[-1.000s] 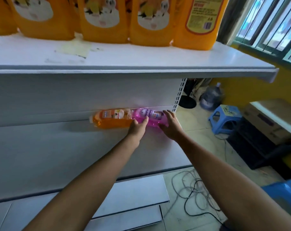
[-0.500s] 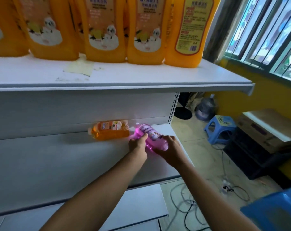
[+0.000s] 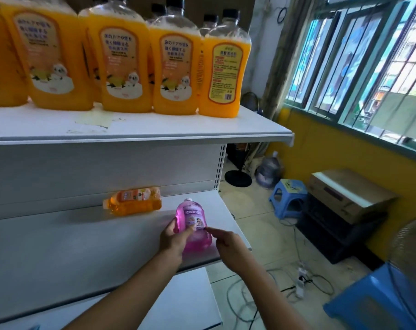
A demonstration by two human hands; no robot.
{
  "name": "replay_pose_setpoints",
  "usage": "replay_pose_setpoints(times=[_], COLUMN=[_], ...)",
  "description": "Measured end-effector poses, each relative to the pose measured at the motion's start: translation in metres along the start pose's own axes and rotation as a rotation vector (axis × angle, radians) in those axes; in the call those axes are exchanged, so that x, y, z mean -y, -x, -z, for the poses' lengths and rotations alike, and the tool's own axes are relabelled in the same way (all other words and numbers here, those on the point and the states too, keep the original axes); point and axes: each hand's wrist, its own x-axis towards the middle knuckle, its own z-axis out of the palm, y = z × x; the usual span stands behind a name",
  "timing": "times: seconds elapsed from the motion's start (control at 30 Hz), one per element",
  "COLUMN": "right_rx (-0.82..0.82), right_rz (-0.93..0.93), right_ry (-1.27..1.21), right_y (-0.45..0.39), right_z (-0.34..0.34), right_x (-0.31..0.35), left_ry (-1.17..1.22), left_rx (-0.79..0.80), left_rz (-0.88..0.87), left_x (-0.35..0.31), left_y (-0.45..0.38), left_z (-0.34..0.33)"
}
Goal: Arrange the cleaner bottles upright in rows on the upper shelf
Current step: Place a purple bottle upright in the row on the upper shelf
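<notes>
We hold the pink bottle above the front of the middle shelf, cap pointing away from us. Our left hand grips its side with curled fingers. Our right hand touches its label with one extended finger. The small orange bottle lies on its side behind. Big orange bottles stand upright on the upper shelf.

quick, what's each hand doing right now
Left hand: grips the pink bottle.
Right hand: fingers touch the pink bottle; whether it grips cannot be told.
</notes>
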Motion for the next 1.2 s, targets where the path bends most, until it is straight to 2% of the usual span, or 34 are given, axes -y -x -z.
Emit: replay_pose_setpoints(times=[0.17, 0.33, 0.53, 0.67, 0.8, 1.03, 1.2], right_rx=[-0.001, 0.147, 0.289, 0.344, 0.330, 0.503, 0.564], right_rz=[0.016, 0.163, 0.360, 0.507, 0.640, 0.827, 0.986], right_ry=[-0.401, -0.610, -0.602, -0.589, -0.412, -0.398, -0.410], right_y=[0.008, 0.000, -0.009, -0.007, 0.009, 0.043, 0.075], right_z=[-0.014, -0.035, -0.096, -0.132, -0.164, -0.230, -0.284], right_x=[0.015, 0.053, 0.143, 0.208, 0.284, 0.418, 0.518], left_ry=[-0.002, -0.104, -0.060, -0.151, -0.171, -0.164, -0.164], left_rx=[0.065, 0.046, -0.056, -0.110, -0.143, -0.217, -0.287], left_rz=[-0.099, -0.244, -0.330, -0.461, -0.575, -0.731, -0.855], left_x=[0.002, -0.017, -0.047, -0.064, -0.077, -0.124, -0.157], left_y=[0.044, 0.079, 0.111, 0.140, 0.165, 0.224, 0.269], left_z=[0.023, 0.080, 0.179, 0.230, 0.291, 0.426, 0.527])
